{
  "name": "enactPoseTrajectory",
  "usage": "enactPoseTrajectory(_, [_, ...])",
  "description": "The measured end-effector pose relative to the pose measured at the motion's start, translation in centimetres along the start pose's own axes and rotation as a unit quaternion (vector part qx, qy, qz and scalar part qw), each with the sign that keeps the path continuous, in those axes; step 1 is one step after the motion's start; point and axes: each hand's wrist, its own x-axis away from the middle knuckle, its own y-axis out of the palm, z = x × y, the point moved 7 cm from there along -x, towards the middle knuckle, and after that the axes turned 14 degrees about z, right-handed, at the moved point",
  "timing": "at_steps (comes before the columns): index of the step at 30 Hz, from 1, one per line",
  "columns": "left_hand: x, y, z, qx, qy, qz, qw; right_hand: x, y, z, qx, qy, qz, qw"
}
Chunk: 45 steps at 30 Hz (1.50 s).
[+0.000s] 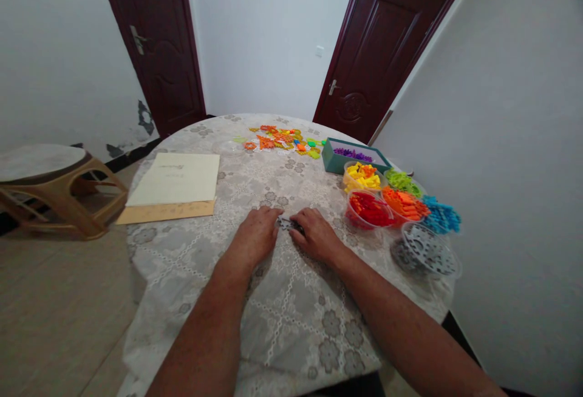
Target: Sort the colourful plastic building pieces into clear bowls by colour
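Note:
My left hand and my right hand rest close together on the lace tablecloth at the middle of the round table. Both have their fingers curled in on a small grey and white plastic piece that shows between them. Most of that piece is hidden under the fingers. To the right of my right hand stand clear tubs of coloured pieces: red, orange, yellow, green, blue and grey.
A teal box with purple pieces sits behind the tubs. Assembled bright pieces lie at the table's far side. A cream booklet on brown card lies at the left. A tan stool stands on the floor left of the table.

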Motion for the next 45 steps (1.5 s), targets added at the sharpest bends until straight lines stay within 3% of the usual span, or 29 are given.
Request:
enactPoseTrajectory(6, [0.0, 0.9, 0.4, -0.029, 0.052, -0.038, 0.998, 1.2, -0.3, -0.8, -0.084, -0.060, 0.018, 0.994])
enactPoseTrajectory(10, [-0.2, 1.2, 0.0, -0.053, 0.067, -0.062, 0.994, 1.4, -0.9, -1.0, -0.088, -0.057, 0.017, 0.994])
enactPoseTrajectory(18, [-0.5, 1.0, -0.7, -0.083, 0.021, -0.096, 0.992, 3.5, -2.9, -0.8, -0.027, -0.016, 0.020, 0.999])
enactPoseTrajectory(21, [-0.4, 0.8, -0.5, -0.064, 0.007, -0.099, 0.993, 5.6, -6.4, -1.4, -0.044, -0.029, 0.077, 0.996])
enactPoseTrajectory(24, [-0.1, 0.6, -0.2, -0.027, 0.000, -0.105, 0.994, 8.3, -12.4, -0.2, -0.004, -0.006, 0.184, 0.983])
enactPoseTrajectory(28, [0.1, 0.2, 0.0, 0.021, -0.021, -0.099, 0.995, 11.4, -20.1, 5.0, 0.138, 0.046, 0.277, 0.950])
enactPoseTrajectory(31, [0.1, -0.3, 0.5, 0.054, -0.013, -0.080, 0.995, 13.0, -23.2, 9.5, 0.208, 0.073, 0.307, 0.926])
enactPoseTrajectory(35, [-0.1, -0.5, 0.8, 0.079, -0.003, -0.065, 0.995, 14.1, -23.6, 13.8, 0.236, 0.100, 0.284, 0.924])
enactPoseTrajectory(38, [-0.5, -0.7, 0.5, 0.094, -0.012, -0.056, 0.994, 14.8, -23.3, 15.2, 0.223, 0.122, 0.267, 0.929])
enactPoseTrajectory(41, [-0.9, -0.8, 0.3, 0.112, -0.015, -0.052, 0.992, 15.8, -23.9, 14.5, 0.206, 0.141, 0.309, 0.918])
enactPoseTrajectory(45, [-1.3, -1.3, 1.1, 0.144, -0.003, -0.056, 0.988, 17.4, -23.3, 10.0, 0.146, 0.153, 0.383, 0.899])
